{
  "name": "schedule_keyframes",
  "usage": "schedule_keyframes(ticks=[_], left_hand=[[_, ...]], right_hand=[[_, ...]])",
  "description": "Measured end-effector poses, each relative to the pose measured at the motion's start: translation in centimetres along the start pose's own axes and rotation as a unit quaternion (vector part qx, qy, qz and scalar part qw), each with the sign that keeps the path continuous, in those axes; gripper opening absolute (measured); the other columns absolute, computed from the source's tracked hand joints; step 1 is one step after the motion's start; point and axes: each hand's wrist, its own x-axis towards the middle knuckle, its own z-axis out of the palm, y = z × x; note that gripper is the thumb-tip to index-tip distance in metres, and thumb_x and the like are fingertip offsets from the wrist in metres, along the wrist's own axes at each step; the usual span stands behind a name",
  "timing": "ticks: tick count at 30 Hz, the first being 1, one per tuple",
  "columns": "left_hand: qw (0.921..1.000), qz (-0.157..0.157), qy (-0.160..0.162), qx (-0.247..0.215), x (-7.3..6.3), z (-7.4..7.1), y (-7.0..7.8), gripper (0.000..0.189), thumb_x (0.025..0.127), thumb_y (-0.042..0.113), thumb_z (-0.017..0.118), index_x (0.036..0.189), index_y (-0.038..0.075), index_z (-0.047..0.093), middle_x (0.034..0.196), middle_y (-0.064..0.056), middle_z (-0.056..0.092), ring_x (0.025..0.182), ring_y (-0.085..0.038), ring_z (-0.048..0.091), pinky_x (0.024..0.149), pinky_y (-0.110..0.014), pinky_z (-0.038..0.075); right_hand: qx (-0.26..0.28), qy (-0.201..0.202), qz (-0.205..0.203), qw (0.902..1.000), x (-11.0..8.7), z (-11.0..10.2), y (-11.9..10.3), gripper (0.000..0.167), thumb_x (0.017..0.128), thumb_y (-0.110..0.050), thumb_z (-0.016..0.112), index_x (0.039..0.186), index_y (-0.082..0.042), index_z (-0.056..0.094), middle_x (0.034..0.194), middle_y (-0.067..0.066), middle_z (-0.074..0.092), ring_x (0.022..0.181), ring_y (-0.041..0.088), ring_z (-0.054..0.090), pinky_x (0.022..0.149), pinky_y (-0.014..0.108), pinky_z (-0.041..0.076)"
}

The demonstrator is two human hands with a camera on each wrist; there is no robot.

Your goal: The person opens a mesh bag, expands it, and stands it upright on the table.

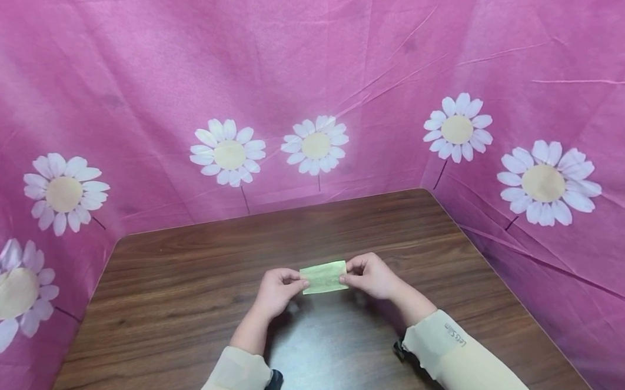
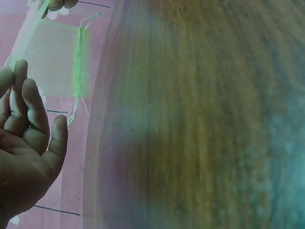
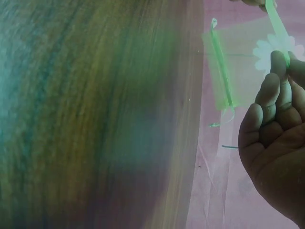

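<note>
A light green, see-through drawstring pouch (image 1: pixel 324 277) is stretched between both hands above the table. My left hand (image 1: pixel 276 292) pinches its left end between thumb and index finger. At the opposite end, my right hand (image 1: pixel 374 276) pinches it the same way. Through the left wrist view, the sheer panel (image 2: pixel 52 59) hangs away from the fingers, and a gathered drawstring channel (image 2: pixel 77 62) runs along its far side. Thin cord tails (image 3: pixel 220 125) stick out at the channel's ends in the right wrist view. The remaining fingers of both hands are loosely bent, off the pouch.
Beneath the hands lies a dark wood-grain table (image 1: pixel 190 284) with rounded far corners. Pink cloth (image 1: pixel 305 54) printed with white daisies hangs behind it and along both sides. Light-coloured sleeves (image 1: pixel 237 375) cover the forearms, with a black device strapped at each wrist.
</note>
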Motion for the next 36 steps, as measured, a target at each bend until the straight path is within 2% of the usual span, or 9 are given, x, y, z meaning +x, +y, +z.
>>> schedule_keyframes(ticks=[8,13,17,21,24,26,30,34,36], left_hand=[[0.9992,0.008,0.013,-0.036,-0.2,0.1,0.1,0.024,0.089,0.0,0.08,0.105,-0.01,0.066,0.075,-0.006,0.074,0.067,-0.007,0.063,0.066,-0.022,0.049],[0.9905,0.112,0.06,-0.052,-0.3,0.6,0.8,0.029,0.09,-0.011,0.071,0.118,-0.007,0.063,0.08,-0.013,0.074,0.069,-0.01,0.064,0.064,-0.021,0.051],[0.9722,0.218,0.084,0.01,-0.3,0.9,1.3,0.039,0.083,-0.02,0.064,0.116,0.0,0.074,0.092,-0.012,0.071,0.077,-0.017,0.065,0.068,-0.024,0.054],[0.9448,0.295,0.102,0.098,-0.2,1.0,1.7,0.039,0.075,-0.014,0.082,0.109,0.006,0.08,0.1,-0.009,0.063,0.088,-0.024,0.062,0.076,-0.033,0.056],[0.9268,0.327,0.112,0.146,0.0,1.2,2.2,0.034,0.072,-0.002,0.092,0.104,0.008,0.083,0.103,-0.009,0.063,0.096,-0.027,0.061,0.084,-0.042,0.054],[0.9193,0.337,0.116,0.167,0.1,1.2,2.6,0.028,0.074,0.002,0.093,0.099,0.01,0.084,0.105,-0.008,0.066,0.099,-0.028,0.062,0.088,-0.048,0.051],[0.9154,0.334,0.122,0.189,0.2,1.3,3.2,0.018,0.077,0.007,0.092,0.092,0.013,0.084,0.105,-0.001,0.075,0.1,-0.025,0.065,0.089,-0.053,0.046],[0.9221,0.314,0.156,0.163,0.3,1.7,3.6,0.014,0.081,0.005,0.088,0.092,0.012,0.083,0.098,0.001,0.08,0.093,-0.021,0.071,0.088,-0.047,0.047],[0.9308,0.29,0.185,0.123,0.3,2.0,3.8,0.012,0.083,0.002,0.085,0.093,0.009,0.083,0.094,-0.002,0.081,0.089,-0.02,0.074,0.088,-0.038,0.052]], right_hand=[[-0.001,0.008,0.007,0.9999,0.2,-0.3,0.1,0.007,0.091,-0.001,0.079,0.094,0.005,0.078,0.076,0.001,0.073,0.067,0.004,0.06,0.06,0.02,0.049],[0.043,0.009,0.014,0.9989,0.4,-0.8,-0.6,0.017,0.091,0.003,0.077,0.103,0.015,0.072,0.085,0.016,0.078,0.074,0.004,0.068,0.066,0.019,0.054],[0.071,0.012,0.032,0.9969,0.6,-1.3,-1.1,0.024,0.091,0.004,0.075,0.109,0.018,0.068,0.085,0.019,0.077,0.072,0.005,0.065,0.064,0.018,0.05],[0.084,0.01,0.044,0.9955,0.8,-1.7,-1.3,0.026,0.092,0.004,0.074,0.112,0.019,0.067,0.087,0.019,0.077,0.074,0.006,0.067,0.066,0.02,0.052],[0.094,0.006,0.044,0.9946,0.7,-1.8,-1.5,0.027,0.092,0.004,0.073,0.113,0.02,0.066,0.088,0.02,0.077,0.075,0.006,0.068,0.067,0.021,0.054],[0.1,0.002,0.042,0.994,0.7,-1.9,-1.7,0.029,0.093,0.004,0.072,0.115,0.021,0.065,0.089,0.02,0.077,0.075,0.006,0.069,0.067,0.023,0.055],[0.112,-0.003,0.041,0.9929,0.7,-2.0,-1.9,0.032,0.093,0.004,0.071,0.117,0.023,0.063,0.09,0.019,0.078,0.075,0.007,0.069,0.067,0.024,0.057],[0.126,0.019,0.042,0.991,0.7,-1.8,-1.9,0.036,0.097,0.002,0.067,0.124,0.024,0.059,0.086,0.014,0.077,0.073,0.012,0.069,0.068,0.026,0.058],[0.127,0.046,0.038,0.9901,0.6,-1.6,-1.8,0.035,0.1,0.002,0.065,0.127,0.022,0.056,0.085,0.012,0.075,0.073,0.016,0.068,0.069,0.027,0.059]])
